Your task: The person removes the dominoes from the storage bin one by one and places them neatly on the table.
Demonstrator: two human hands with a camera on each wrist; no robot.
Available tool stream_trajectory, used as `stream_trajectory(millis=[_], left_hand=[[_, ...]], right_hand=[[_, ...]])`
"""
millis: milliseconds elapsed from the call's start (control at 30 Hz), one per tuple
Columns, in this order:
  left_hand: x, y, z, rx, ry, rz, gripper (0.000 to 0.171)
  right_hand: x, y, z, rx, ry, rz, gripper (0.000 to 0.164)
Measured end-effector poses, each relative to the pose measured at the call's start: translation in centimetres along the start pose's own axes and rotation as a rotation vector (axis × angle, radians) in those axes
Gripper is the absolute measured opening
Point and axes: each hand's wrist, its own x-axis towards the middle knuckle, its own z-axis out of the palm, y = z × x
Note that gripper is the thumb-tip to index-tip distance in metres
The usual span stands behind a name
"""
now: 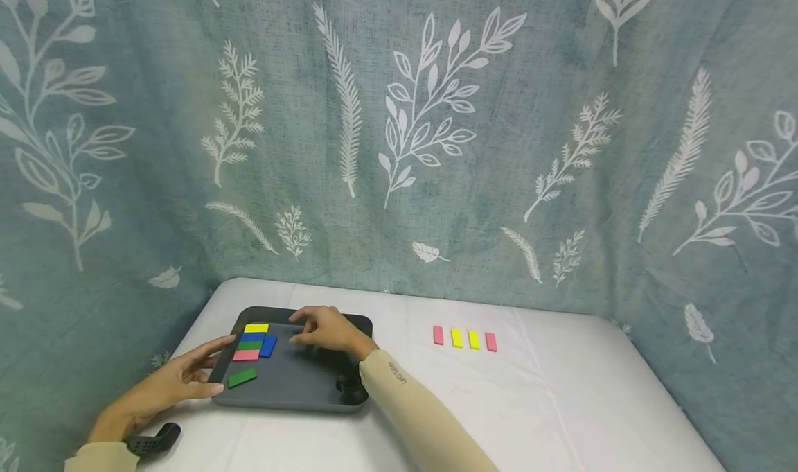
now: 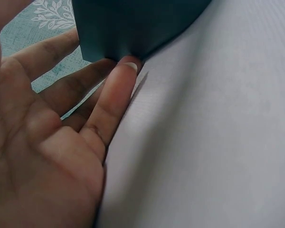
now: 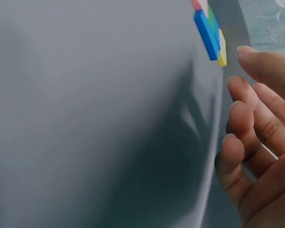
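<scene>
A dark grey tray (image 1: pixel 293 382) lies on the left part of the table. My left hand (image 1: pixel 181 378) touches its left side, fingertips at the tray wall (image 2: pixel 128 28) in the left wrist view. Inside, yellow (image 1: pixel 256 328), blue (image 1: pixel 253 337), green (image 1: pixel 250 346) and pink (image 1: pixel 246 355) blocks form a close stack-like column lying flat. A second blue block (image 1: pixel 268 347) leans at a slant along the column's right side. Nearer the front lies another green block (image 1: pixel 242 378), slightly turned. Over the tray's back part hovers my right hand (image 1: pixel 327 328), fingers loosely bent and holding nothing.
Right of the tray, a pink block (image 1: pixel 438 335), two yellow blocks (image 1: pixel 457 338) and another pink block (image 1: pixel 491 342) stand in a row on the white tablecloth (image 1: pixel 499 403). A leaf-patterned green curtain (image 1: pixel 399 236) hangs behind the table.
</scene>
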Motion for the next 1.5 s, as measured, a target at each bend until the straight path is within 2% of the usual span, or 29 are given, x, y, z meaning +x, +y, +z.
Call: stream_trajectory(millis=[267,667,1033,1333,1500], left_hand=[[0.0,-0.2,-0.1,0.023,-0.005,0.033,0.084],[0.1,-0.2,0.0,0.020,-0.005,0.054,0.085],[0.1,-0.2,-0.1,0.032,0.001,0.056,0.084],[0.2,-0.4,-0.2,0.030,-0.001,0.057,0.083],[0.2,-0.2,-0.2,0.025,0.008,0.045,0.084]], right_hand=[[0.9,0.1,1.9,-0.069,-0.029,-0.003,0.046],[1.7,-0.9,3.9,-0.176,0.048,0.069,0.052],[2.2,-1.4,4.3,-0.284,0.060,0.091,0.045],[2.4,-1.4,4.5,-0.327,0.078,0.111,0.052],[2.5,-1.2,4.4,-0.307,0.097,0.096,0.047]])
